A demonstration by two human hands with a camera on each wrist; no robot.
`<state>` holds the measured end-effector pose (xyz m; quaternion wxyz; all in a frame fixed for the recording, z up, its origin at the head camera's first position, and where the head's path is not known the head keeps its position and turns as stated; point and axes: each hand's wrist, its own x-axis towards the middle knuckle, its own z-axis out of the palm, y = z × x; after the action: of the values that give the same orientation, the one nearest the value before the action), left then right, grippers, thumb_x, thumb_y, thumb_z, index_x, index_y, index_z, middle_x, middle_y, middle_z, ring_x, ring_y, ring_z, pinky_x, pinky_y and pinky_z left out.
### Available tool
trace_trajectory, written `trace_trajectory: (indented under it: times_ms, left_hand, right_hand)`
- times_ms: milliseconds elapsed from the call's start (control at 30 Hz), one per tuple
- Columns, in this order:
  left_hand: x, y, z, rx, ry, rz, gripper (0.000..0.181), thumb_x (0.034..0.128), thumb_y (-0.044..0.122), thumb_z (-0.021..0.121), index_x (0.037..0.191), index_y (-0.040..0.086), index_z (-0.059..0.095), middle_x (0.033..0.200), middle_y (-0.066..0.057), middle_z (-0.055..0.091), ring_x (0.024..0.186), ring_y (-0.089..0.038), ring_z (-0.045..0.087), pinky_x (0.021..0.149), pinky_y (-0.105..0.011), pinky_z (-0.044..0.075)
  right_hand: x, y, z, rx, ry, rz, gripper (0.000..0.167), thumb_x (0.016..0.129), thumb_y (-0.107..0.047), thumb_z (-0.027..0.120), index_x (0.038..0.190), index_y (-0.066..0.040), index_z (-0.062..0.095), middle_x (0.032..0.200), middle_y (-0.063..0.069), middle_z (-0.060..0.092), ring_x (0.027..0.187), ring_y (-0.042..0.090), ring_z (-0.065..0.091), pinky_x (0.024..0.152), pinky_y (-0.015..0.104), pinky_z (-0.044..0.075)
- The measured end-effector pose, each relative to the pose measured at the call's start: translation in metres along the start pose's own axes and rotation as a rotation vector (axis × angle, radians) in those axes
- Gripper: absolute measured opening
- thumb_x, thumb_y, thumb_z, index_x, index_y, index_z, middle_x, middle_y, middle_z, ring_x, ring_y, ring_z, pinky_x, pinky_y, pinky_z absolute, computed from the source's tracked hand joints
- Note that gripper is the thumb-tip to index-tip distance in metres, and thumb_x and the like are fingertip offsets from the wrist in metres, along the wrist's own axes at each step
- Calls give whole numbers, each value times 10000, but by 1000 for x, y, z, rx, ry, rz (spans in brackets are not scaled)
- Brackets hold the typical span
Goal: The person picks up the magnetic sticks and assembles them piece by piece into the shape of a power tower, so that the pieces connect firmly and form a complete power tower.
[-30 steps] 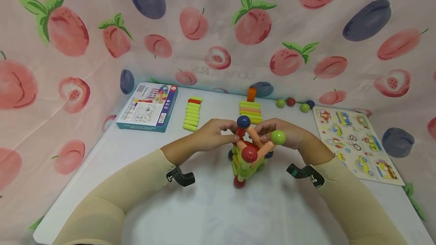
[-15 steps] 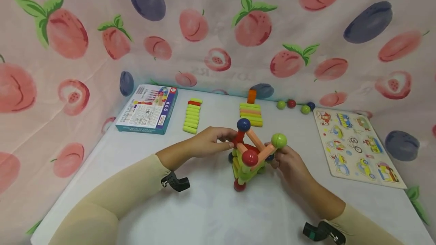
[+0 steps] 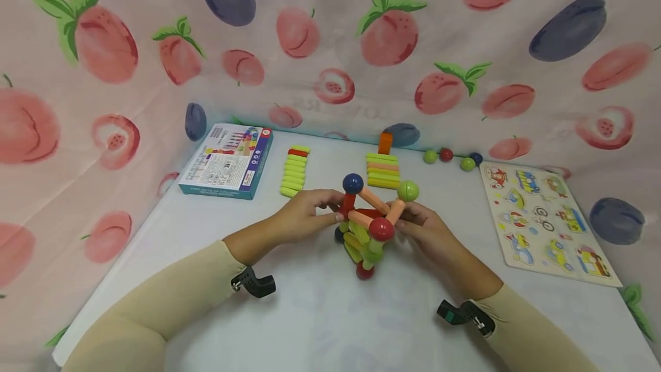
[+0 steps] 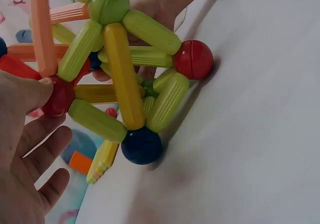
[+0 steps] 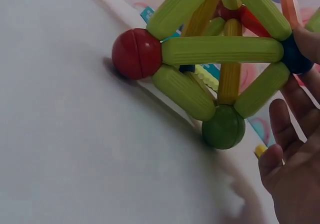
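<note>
A structure of coloured rods and balls stands on the table, its red ball (image 3: pixel 381 229) nearest the head camera, with a blue ball (image 3: pixel 353 183) and a light green ball (image 3: pixel 408 191) at its upper corners. My left hand (image 3: pixel 304 218) holds its left side; in the left wrist view that thumb and index finger pinch a red ball (image 4: pixel 59 97), the other fingers loosely bent. On the opposite side, my right hand (image 3: pixel 432 237) grips a dark blue ball (image 5: pixel 296 54) between thumb and fingers, seen in the right wrist view. Its fingertips are partly hidden in the head view.
Behind the structure lie two rows of short rods (image 3: pixel 294 173) (image 3: pixel 383 170) and an orange piece (image 3: pixel 385 143). Several loose balls (image 3: pixel 446 154) rest near the back edge. A box (image 3: pixel 226 161) lies at the back left, a picture board (image 3: pixel 547 223) at the right.
The structure has turned and shifted slightly left. My right hand drew back toward the near right, then came in again to its right side; my left hand stays at the left side.
</note>
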<state>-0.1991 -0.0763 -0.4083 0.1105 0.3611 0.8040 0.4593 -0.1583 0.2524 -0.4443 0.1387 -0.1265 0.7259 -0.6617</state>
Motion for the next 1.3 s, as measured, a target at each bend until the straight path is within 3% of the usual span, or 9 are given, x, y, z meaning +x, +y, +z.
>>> trace_trajectory:
  times_ms: [167,367,500,600,767,933,1100,1200,1300]
  left_hand:
    - [12,-7,-8,1,49,-55,364,1067,205,685,1419,115,665,1314,22,723,1192,-156,645,1071,-454,516]
    - [28,-15,-14,-22,90,-136,373,1082,228,659,1441,130,656,1329,28,708,1225,-163,624,1058,-404,522]
    - [28,-22,-24,32,36,-100,402,1099,255,619,1481,130,623,1396,-1,687,1289,-192,609,1087,-452,507]
    - [20,-35,-43,269,12,-76,362,1088,224,619,1436,132,656,1371,-23,689,1283,-213,607,1098,-481,489]
    - [-1,-62,-69,775,-28,-155,266,1008,194,726,1269,171,769,1152,-13,708,1113,-241,627,1004,-481,490]
    - [-12,-78,-65,873,-38,-162,235,1019,224,742,1248,174,767,1135,-14,692,1057,-238,621,947,-427,496]
    - [-9,-70,-71,785,31,-170,209,993,275,772,1164,155,770,1060,8,724,979,-209,625,904,-410,501]
    - [7,-39,-90,505,120,-169,192,969,257,793,1110,127,777,1006,-9,729,946,-213,629,866,-404,524]
    - [34,6,-106,231,169,-100,158,959,220,792,1085,125,781,987,-25,722,937,-223,628,838,-399,538]
  right_hand:
    - [17,1,3,67,28,-33,343,1070,-45,601,1354,-224,670,1301,-30,669,1169,153,607,964,251,530]
    - [36,2,0,131,97,11,349,1074,-36,588,1417,-101,604,1240,-7,653,1050,149,605,870,244,538]
    - [38,3,-1,121,113,57,433,1075,-40,581,1500,-1,511,1235,-1,638,1050,147,594,878,241,540]
    - [35,3,0,93,119,55,474,1069,-41,588,1528,28,487,1243,3,645,1065,184,587,865,251,545]
    - [31,0,4,49,117,-4,441,1058,-42,588,1498,-35,556,1259,-9,654,1127,232,566,859,288,546]
    - [27,-9,7,108,167,-162,424,1005,71,482,1337,-130,652,1200,-18,673,1122,204,575,882,272,517]
    - [28,-24,5,159,173,-333,467,1019,97,443,1301,-179,695,1229,-27,704,1120,213,600,907,259,497]
    - [30,-33,2,201,151,-396,467,1018,97,439,1294,-160,715,1231,-15,720,1108,223,618,915,280,501]
    - [32,-38,-2,232,124,-434,463,1015,86,426,1288,-142,722,1221,-12,725,1102,214,624,913,291,509]
